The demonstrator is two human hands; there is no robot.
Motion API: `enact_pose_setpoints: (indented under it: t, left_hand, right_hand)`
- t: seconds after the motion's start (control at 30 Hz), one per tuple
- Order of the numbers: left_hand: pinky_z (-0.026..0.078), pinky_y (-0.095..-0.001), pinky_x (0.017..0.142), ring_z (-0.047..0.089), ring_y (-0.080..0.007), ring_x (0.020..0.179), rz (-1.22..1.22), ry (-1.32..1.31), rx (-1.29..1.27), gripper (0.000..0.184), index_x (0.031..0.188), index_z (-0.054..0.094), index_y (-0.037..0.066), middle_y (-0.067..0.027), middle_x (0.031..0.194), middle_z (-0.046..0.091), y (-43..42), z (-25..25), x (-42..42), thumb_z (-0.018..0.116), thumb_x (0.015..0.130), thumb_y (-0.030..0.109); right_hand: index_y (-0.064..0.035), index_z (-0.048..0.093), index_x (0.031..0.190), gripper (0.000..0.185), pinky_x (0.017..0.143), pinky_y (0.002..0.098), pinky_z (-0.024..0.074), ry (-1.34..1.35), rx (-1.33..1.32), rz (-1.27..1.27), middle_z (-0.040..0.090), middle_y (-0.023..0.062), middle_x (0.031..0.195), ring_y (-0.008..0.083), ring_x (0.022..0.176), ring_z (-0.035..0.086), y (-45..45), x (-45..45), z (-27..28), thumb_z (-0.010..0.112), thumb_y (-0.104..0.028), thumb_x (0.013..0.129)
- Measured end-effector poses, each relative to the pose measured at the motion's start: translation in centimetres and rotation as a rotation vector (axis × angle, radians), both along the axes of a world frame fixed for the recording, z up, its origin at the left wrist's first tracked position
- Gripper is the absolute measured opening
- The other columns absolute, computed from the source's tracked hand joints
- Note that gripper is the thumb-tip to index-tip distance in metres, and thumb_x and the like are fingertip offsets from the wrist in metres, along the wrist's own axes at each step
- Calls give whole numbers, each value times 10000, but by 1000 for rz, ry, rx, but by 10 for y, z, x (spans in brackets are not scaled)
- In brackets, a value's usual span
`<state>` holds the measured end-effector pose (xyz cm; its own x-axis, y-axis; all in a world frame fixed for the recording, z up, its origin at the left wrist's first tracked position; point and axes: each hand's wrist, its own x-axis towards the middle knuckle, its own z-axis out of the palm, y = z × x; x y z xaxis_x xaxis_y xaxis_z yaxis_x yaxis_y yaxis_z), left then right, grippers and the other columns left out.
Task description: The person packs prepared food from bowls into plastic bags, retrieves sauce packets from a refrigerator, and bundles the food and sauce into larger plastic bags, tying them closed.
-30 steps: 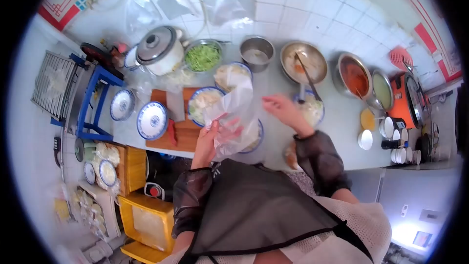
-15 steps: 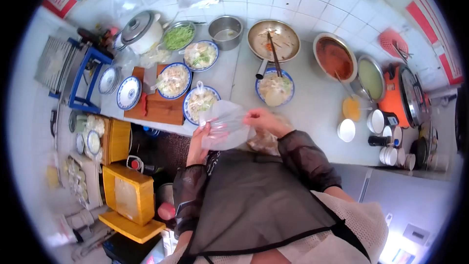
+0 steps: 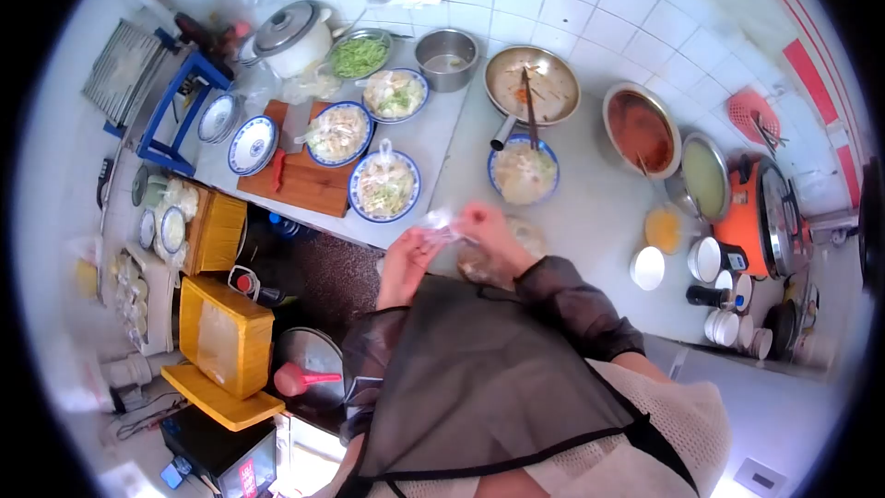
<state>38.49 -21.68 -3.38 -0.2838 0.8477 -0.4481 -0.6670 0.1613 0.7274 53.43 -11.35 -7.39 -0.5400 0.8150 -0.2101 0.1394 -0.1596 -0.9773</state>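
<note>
Between my two hands, at the counter's front edge, is a clear plastic bag (image 3: 441,221), now bunched small. My left hand (image 3: 406,260) pinches its left end, and my right hand (image 3: 490,227) has its fingers closed on the other end. Partly hidden under my right hand and forearm lies a clear bag with brownish contents (image 3: 483,266). Nearest beyond my left hand stands a blue-rimmed bowl of pale shredded food and greens (image 3: 385,189), covered in clear film. Past my right hand is another filled blue-rimmed bowl (image 3: 524,172), with chopsticks (image 3: 530,109) reaching from it to the pan.
A cutting board (image 3: 309,186) bears a filled bowl (image 3: 337,136). Behind are a steel pot (image 3: 446,63), a frying pan (image 3: 553,83) and a plate of shredded greens (image 3: 359,57). To the right are a basin of red sauce (image 3: 638,134) and an orange cooker (image 3: 751,231).
The plastic bag, spread wide before, is gathered into a small bunch between my hands. My hands are closer together, and the view has shifted slightly.
</note>
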Motion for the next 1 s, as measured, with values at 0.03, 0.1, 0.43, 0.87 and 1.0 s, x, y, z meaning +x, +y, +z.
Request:
enact_pose_setpoints:
  t: [0.03, 0.1, 0.43, 0.87, 1.0]
  left_hand:
    - [485, -243, 632, 604, -155, 708, 69, -267, -53, 301, 1092, 535, -11, -48, 847, 617, -8, 10, -5, 644, 818, 52]
    - [492, -258, 648, 603, -168, 727, 134, -534, -95, 324, 1096, 518, -7, -52, 843, 608, -17, -6, -18, 651, 807, 56]
    - [517, -326, 521, 580, -223, 531, -197, 888, -117, 405, 1188, 481, -13, -128, 816, 598, 63, -114, -22, 596, 813, 88]
    - [479, -543, 787, 565, -392, 902, 108, -384, -88, 324, 1183, 405, -47, -263, 1008, 549, 145, -188, -3, 374, 916, 135]
    - [501, -494, 708, 583, -368, 851, 64, -388, -200, 352, 1191, 418, -20, -234, 999, 567, 146, -235, 6, 427, 908, 189]
  right_hand:
    - [-70, 496, 708, 202, 491, 258, 389, -8, -7, -12, 530, -1, 626, 93, 539, 503, 9, 16, 1, 655, -136, 812]
    - [-80, 477, 701, 195, 496, 233, 388, 721, -448, -451, 497, -11, 610, 72, 571, 507, 42, 42, 10, 649, -117, 786]
    - [-48, 586, 892, 94, 647, 332, 483, -112, 307, 68, 596, 56, 786, 196, 725, 591, 68, 88, 20, 601, -65, 801]
    - [-40, 565, 843, 213, 685, 408, 461, -561, 649, 146, 573, 164, 782, 330, 812, 591, 128, 112, 8, 618, -125, 656]
    - [-43, 562, 873, 173, 623, 357, 474, -401, 264, 98, 579, 94, 755, 213, 766, 609, 105, 127, 53, 598, -112, 718]
